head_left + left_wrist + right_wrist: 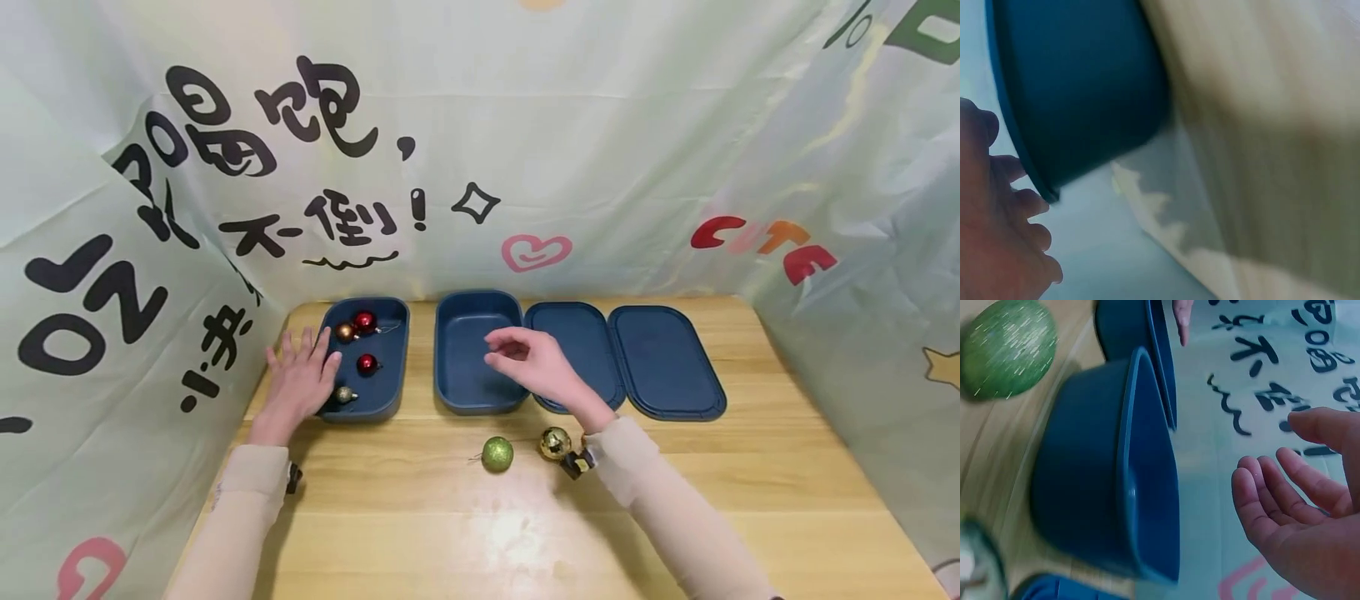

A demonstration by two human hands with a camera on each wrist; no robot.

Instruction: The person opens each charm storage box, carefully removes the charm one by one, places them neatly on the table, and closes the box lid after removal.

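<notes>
At the left blue box (pixel 393 383), my left hand (pixel 296 379) spreads its fingers over the left side, the thumb near the rim. In the left wrist view its fingertips lie beside the box's rim. Inside the box are two red baubles (pixel 367 364), a copper bauble (pixel 346 332) and a small pale gold bauble (pixel 343 394). My right hand (pixel 536 358) hovers above the right edge of the second blue box (pixel 465 358), fingers loosely bent and thumb apart, holding nothing. No bauble shows in that second box.
Two flat blue lids (pixel 573 346) lie side by side right of the boxes. Nearer on the wooden table (pixel 420 517) sit a green glitter bauble (pixel 497 454) and a shiny gold bauble (pixel 555 443), close to my right sleeve. A printed curtain (pixel 622 167) encloses the back and sides.
</notes>
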